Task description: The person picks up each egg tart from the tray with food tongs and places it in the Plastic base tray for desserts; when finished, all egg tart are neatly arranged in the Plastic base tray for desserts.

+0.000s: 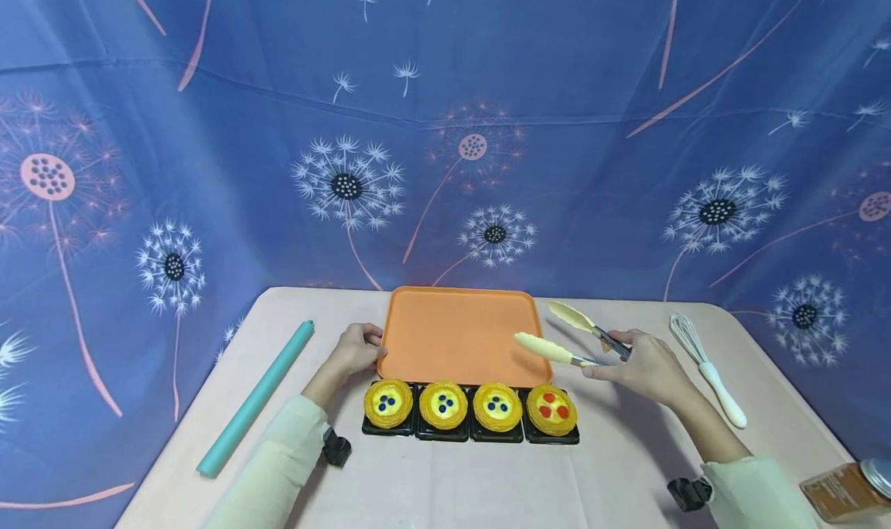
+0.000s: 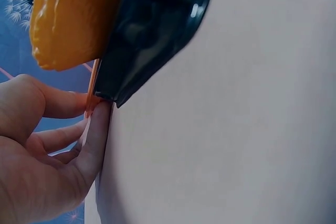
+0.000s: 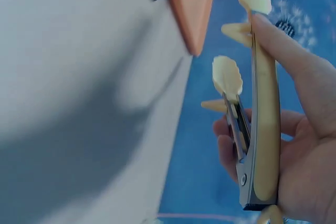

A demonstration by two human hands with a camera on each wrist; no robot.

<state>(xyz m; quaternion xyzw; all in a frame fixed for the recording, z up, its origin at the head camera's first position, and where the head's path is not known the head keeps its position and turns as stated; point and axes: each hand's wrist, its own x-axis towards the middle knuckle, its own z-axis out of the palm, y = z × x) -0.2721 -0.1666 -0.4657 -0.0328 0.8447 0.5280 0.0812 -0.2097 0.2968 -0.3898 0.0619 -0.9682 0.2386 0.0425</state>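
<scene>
My left hand (image 1: pixel 356 349) pinches the left edge of an orange tray (image 1: pixel 455 332) lying flat at the back of the table; thumb and fingers meet at its rim in the left wrist view. My right hand (image 1: pixel 647 368) grips metal tongs (image 3: pixel 265 129) with cream scalloped tips, their arms spread apart with nothing between them. The tips hover over the tray's right side. Before the tray stand several egg tarts in a row, each on a black square base (image 1: pixel 442 435). The rightmost tart (image 1: pixel 552 411) has red dots; the others, like the leftmost tart (image 1: pixel 387 405), have blue ones.
A teal rolling pin (image 1: pixel 256 397) lies slanted at the left. To the right lies a whisk (image 1: pixel 710 374) with a white handle. A brown jar (image 1: pixel 845 492) with a silver lid is at the right front corner. Blue dandelion-print cloth (image 1: pixel 431 73) hangs behind the table.
</scene>
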